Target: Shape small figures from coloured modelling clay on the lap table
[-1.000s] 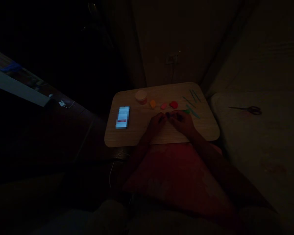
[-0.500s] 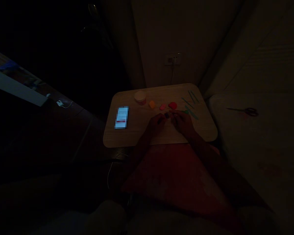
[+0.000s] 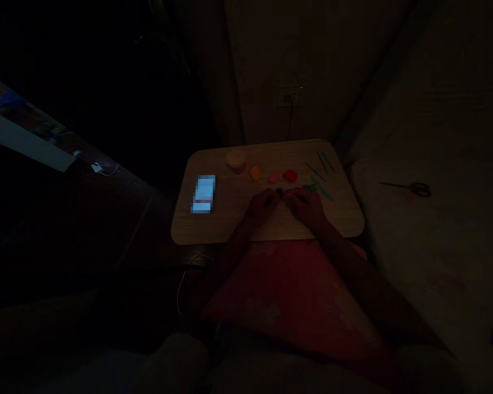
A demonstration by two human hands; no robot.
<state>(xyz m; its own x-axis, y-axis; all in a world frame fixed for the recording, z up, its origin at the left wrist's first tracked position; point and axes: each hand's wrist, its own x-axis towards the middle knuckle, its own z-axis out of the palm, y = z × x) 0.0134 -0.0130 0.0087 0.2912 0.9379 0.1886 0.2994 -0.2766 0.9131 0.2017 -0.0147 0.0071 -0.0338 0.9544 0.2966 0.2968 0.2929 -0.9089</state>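
My left hand [image 3: 263,203] and my right hand [image 3: 304,203] meet over the small wooden table [image 3: 213,232]. Between their fingertips is a small dark lump [image 3: 280,192], which looks like modelling clay; both hands are closed on it. Just beyond the fingers lie a red lump [image 3: 290,175], a pink lump [image 3: 273,177] and an orange lump [image 3: 255,174]. A green piece [image 3: 310,187] lies right behind my right hand. The dim light hides the details of the fingers.
A lit phone [image 3: 204,194] lies on the table's left side, and a round lidded tub [image 3: 236,161] stands at the back. Several thin green-blue tools [image 3: 324,190] lie at the right. Scissors [image 3: 414,189] rest on the pale surface beside the table. A wall socket [image 3: 291,96] is behind.
My right hand's fingers have lowered and drawn in against the dark lump, and more of the green piece shows. My left hand stays nearly in place. The view has shifted slightly.
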